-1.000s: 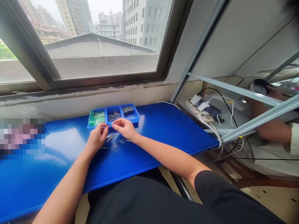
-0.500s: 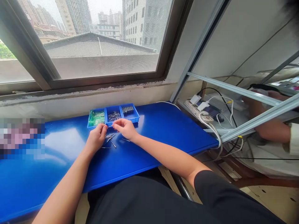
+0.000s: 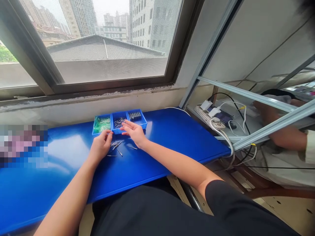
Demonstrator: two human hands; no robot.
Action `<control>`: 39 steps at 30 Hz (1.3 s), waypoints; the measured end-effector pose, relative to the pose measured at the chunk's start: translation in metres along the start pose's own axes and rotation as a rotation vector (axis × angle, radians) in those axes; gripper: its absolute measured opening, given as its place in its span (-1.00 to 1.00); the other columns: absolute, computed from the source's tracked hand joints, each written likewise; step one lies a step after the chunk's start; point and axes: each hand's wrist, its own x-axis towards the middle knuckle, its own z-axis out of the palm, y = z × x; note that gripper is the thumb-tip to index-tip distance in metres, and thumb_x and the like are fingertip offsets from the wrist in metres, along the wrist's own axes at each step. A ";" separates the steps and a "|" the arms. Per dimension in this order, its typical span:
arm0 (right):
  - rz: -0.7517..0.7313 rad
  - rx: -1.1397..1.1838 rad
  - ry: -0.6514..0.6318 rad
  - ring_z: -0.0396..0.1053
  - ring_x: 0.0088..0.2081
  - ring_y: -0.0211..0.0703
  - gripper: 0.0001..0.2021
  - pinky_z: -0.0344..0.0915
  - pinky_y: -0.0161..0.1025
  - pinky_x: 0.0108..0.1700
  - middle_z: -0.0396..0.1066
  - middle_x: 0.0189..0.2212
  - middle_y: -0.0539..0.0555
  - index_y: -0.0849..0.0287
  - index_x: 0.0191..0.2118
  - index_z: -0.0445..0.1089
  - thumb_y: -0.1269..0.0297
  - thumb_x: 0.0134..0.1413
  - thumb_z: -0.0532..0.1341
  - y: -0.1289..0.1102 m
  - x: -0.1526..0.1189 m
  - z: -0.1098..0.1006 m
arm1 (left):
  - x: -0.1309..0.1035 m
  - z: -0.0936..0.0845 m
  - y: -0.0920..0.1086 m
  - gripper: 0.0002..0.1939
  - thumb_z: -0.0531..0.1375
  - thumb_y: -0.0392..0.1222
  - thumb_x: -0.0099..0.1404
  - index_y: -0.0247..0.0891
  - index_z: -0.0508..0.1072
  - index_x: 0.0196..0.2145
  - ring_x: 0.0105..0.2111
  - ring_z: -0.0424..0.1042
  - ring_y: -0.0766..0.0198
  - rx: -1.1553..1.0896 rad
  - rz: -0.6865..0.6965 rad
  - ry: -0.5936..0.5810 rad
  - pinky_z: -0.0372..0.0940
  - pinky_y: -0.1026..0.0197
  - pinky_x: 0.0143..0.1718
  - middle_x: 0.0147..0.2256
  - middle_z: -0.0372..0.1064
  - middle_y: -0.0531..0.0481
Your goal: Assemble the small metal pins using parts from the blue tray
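Your left hand hangs over the blue tabletop, thumb and forefinger drawn together; cannot tell whether anything is pinched there. Your right hand is spread wide, fingers apart, in front of the blue tray, nothing visible in its grip. Slender metal pieces lie loose on the tabletop, most in a scattered cluster just beside your left hand, one apart below your right. Tray has three compartments: green and clear bits left, more slender dark metal pieces middle, short metal cylinders in rows right.
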 end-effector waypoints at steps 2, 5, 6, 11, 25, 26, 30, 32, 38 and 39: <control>-0.027 -0.153 -0.053 0.53 -0.25 -0.19 -0.65 0.49 -0.24 -0.27 0.55 -0.10 0.16 0.20 0.02 0.44 0.29 0.09 0.30 -0.001 -0.002 -0.001 | 0.000 0.000 0.000 -0.70 0.03 0.00 0.39 -0.24 0.44 -0.17 -0.58 0.31 0.31 0.003 0.004 -0.002 0.18 0.26 -0.47 -0.54 0.37 0.09; -0.134 -0.560 -0.201 0.48 -0.34 -0.24 -0.87 0.40 -0.27 -0.23 0.55 -0.37 0.07 0.22 -0.24 0.53 0.36 0.08 0.27 -0.009 -0.009 -0.003 | 0.001 0.000 0.001 -0.71 0.05 -0.01 0.38 -0.24 0.44 -0.19 -0.59 0.30 0.32 0.011 0.014 -0.005 0.18 0.27 -0.47 -0.55 0.37 0.10; -0.170 -0.706 -0.280 0.46 -0.35 -0.24 -0.91 0.36 -0.28 -0.23 0.54 -0.40 0.04 0.20 -0.28 0.54 0.37 0.05 0.30 -0.014 -0.011 -0.004 | 0.001 -0.001 0.002 -0.72 0.05 -0.01 0.38 -0.24 0.44 -0.20 -0.59 0.29 0.32 0.013 0.020 -0.003 0.18 0.27 -0.47 -0.55 0.36 0.10; -0.238 -1.109 -0.366 0.32 -0.49 -0.30 -0.93 0.13 -0.35 -0.44 0.45 -0.52 -0.04 0.14 -0.44 0.52 0.28 -0.05 0.37 -0.039 -0.014 -0.014 | 0.001 0.000 0.004 -0.73 0.06 -0.01 0.37 -0.23 0.44 -0.24 -0.62 0.26 0.34 0.010 0.034 -0.001 0.16 0.27 -0.49 -0.59 0.30 0.13; 0.039 -1.265 -0.701 0.39 -0.51 -0.22 -0.95 0.14 -0.33 -0.53 0.53 -0.52 0.02 0.12 -0.57 0.53 0.40 -0.24 0.38 -0.054 -0.004 -0.032 | -0.001 0.000 0.006 -0.73 0.07 0.00 0.36 -0.23 0.45 -0.27 -0.62 0.23 0.34 -0.015 0.033 0.021 0.14 0.27 -0.51 -0.62 0.25 0.14; 0.029 -1.248 -0.706 0.38 -0.52 -0.23 -0.93 0.13 -0.33 -0.54 0.52 -0.53 0.02 0.13 -0.59 0.52 0.43 -0.26 0.37 -0.052 -0.004 -0.032 | -0.001 0.000 0.006 -0.73 0.07 0.00 0.36 -0.23 0.45 -0.27 -0.62 0.23 0.34 -0.015 0.034 0.022 0.14 0.27 -0.51 -0.62 0.25 0.14; -0.062 -1.200 -0.666 0.33 -0.52 -0.26 -0.92 0.12 -0.34 -0.52 0.48 -0.54 0.01 0.15 -0.57 0.50 0.46 -0.25 0.36 -0.044 -0.005 -0.030 | -0.001 -0.001 0.004 -0.74 0.08 0.00 0.35 -0.22 0.45 -0.28 -0.62 0.22 0.35 -0.025 0.047 0.007 0.14 0.27 -0.51 -0.62 0.25 0.14; -0.140 -1.182 -0.614 0.35 -0.47 -0.25 -0.95 0.16 -0.34 -0.45 0.50 -0.47 0.01 0.15 -0.46 0.50 0.43 -0.13 0.32 -0.039 -0.006 -0.028 | -0.001 0.000 0.004 -0.75 0.09 -0.01 0.34 -0.22 0.45 -0.28 -0.62 0.21 0.36 -0.043 0.057 -0.017 0.14 0.28 -0.51 -0.62 0.24 0.15; -0.371 -0.932 -0.447 0.39 -0.32 -0.22 -0.91 0.28 -0.27 -0.23 0.48 -0.35 0.05 0.20 -0.27 0.48 0.39 0.14 0.21 -0.026 -0.010 -0.015 | -0.001 0.003 0.002 -0.72 0.20 -0.05 0.27 -0.22 0.43 -0.11 -0.57 0.26 0.39 -0.179 0.095 -0.084 0.21 0.31 -0.50 -0.48 0.33 0.10; -0.376 -0.896 -0.430 0.39 -0.31 -0.22 -0.91 0.29 -0.27 -0.23 0.49 -0.34 0.05 0.20 -0.27 0.49 0.37 0.14 0.22 -0.024 -0.011 -0.013 | -0.001 0.003 0.002 -0.71 0.21 -0.06 0.26 -0.22 0.43 -0.09 -0.57 0.27 0.40 -0.193 0.105 -0.085 0.22 0.32 -0.50 -0.45 0.35 0.09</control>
